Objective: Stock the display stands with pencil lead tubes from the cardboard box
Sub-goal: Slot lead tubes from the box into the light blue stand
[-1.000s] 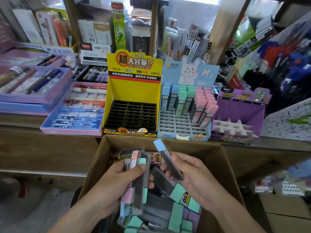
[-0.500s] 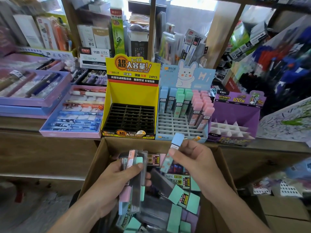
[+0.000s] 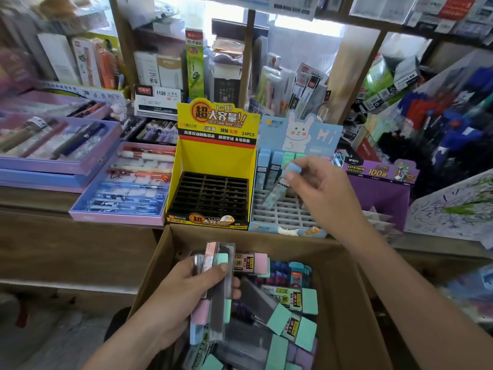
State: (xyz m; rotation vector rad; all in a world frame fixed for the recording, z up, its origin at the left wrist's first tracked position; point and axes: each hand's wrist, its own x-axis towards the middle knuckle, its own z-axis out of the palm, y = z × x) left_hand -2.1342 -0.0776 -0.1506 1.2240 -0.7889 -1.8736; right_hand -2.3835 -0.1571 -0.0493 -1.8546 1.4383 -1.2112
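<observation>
A long brown wooden counter (image 3: 66,247) runs across, smooth and flat. In front of it sits a big cardboard box (image 3: 266,243), open at the top, with plain brown walls.

On the counter stand three paper display stands, side by side. The yellow stand (image 3: 213,158) has a black plastic grid of little square holes. Just beside it, the blue bunny stand (image 3: 298,129) has a pale grey grid, and some standing tubes (image 3: 269,166) with blue and green caps fill its back rows. The purple stand (image 3: 378,193) has white paper dividers with pointy tops.

The right hand (image 3: 322,188) is up over the blue bunny stand. Its thumb and fingers pinch a thin blue-capped tube (image 3: 277,190), tilted, with its low end near the grey grid.

The left hand (image 3: 184,297) is over the box. Its fingers and thumb wrap round a bunch of tubes (image 3: 220,284), long clear plastic sticks with pink, green and blue ends.

More loose tubes (image 3: 288,311) lie piled in the box, flat and shiny, with square mint and lilac caps.
</observation>
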